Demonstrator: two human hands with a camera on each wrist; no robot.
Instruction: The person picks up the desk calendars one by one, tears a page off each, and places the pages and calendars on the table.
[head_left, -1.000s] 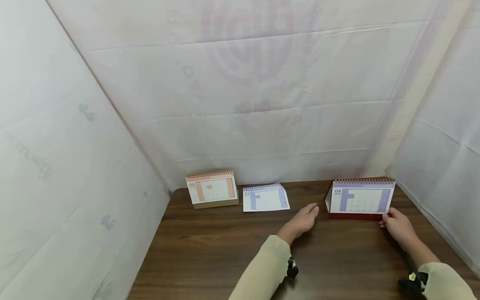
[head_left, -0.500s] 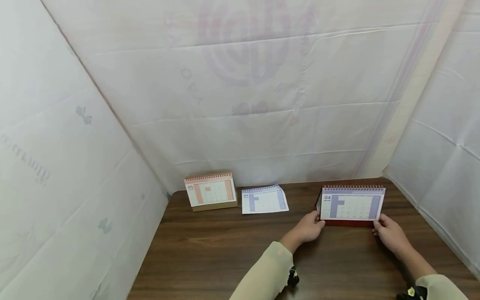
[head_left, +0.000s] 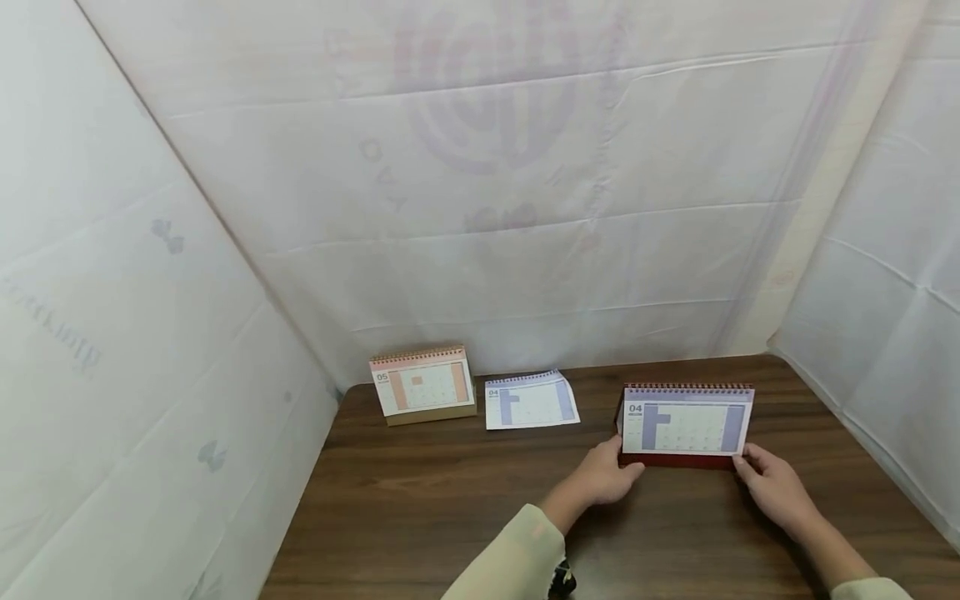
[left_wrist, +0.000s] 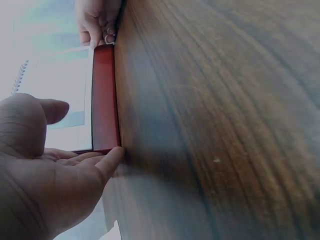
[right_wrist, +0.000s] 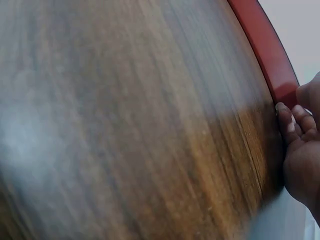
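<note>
A red-based desk calendar (head_left: 686,421) with a purple "04" page stands upright on the table. My right hand (head_left: 776,492) pinches its lower right corner, thumb over the front; the right wrist view shows the curled fingers (right_wrist: 302,117) right at the end of the red base (right_wrist: 265,47). On the opposite side, my left hand (head_left: 596,479) lies along the calendar's left edge with fairly straight fingers. In the left wrist view its thumb (left_wrist: 55,110) stands apart from the fingers and overlaps the page, while the fingertips touch the base's end (left_wrist: 106,100).
Left of it, a loose purple "04" calendar sheet (head_left: 531,404) with a curled right corner lies on the brown wood table (head_left: 420,500). Beyond that stands another desk calendar (head_left: 423,387) with an orange "05" page. White sheeting (head_left: 487,283) hangs behind and on both sides.
The left hand has come up against the calendar's left side. The red-based calendar has moved left and toward me, with the right hand staying on its lower right corner.
</note>
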